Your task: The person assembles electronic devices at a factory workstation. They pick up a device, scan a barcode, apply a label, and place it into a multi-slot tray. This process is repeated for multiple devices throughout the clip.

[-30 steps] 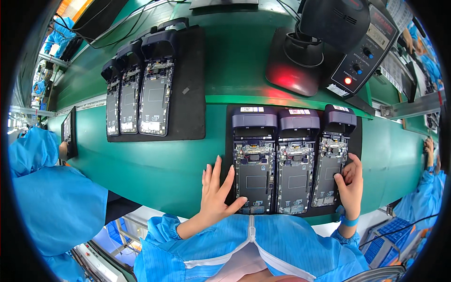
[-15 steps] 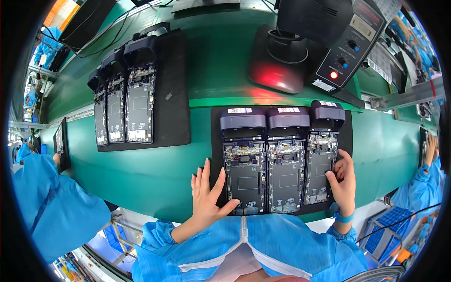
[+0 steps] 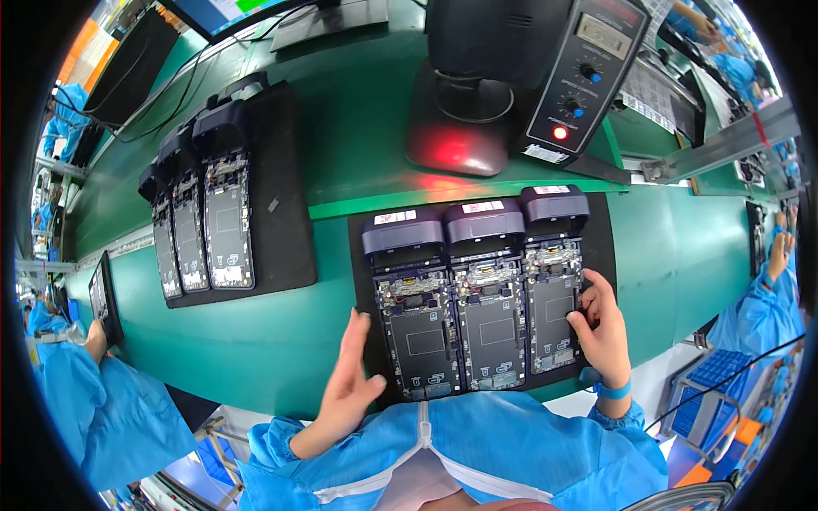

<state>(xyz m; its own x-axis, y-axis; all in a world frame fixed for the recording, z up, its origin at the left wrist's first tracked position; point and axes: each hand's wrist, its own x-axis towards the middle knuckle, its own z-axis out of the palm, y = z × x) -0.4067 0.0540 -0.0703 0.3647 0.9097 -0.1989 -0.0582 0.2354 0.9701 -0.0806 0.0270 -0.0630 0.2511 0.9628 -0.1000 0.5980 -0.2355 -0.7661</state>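
Observation:
Three opened handheld devices lie side by side on a black mat [image 3: 366, 294] before me, each with a bulky dark purple head and bare circuit boards: the left device [image 3: 422, 341], the middle device [image 3: 492, 332] and the right device [image 3: 554, 315]. My right hand [image 3: 607, 332] is closed at the right device's right edge, its thumb on the face and its fingers curled along the side. Just off the left device, over the mat's left edge, my left hand [image 3: 345, 383] is open and turned edge-on, thumb apart from the fingers, holding nothing.
A second black mat [image 3: 285, 213] at the upper left bears three similar devices [image 3: 228, 221]. Behind my mat, a raised green ledge [image 3: 383, 203] carries a black stand [image 3: 460, 136] and a control box [image 3: 571, 94] with knobs and a lit red light. Co-workers sit on both sides.
My left hand has come away from the left device's lower corner and turned edge-on. The right hand keeps its place at the right device. The whole view has shifted, with the bench things farther left.

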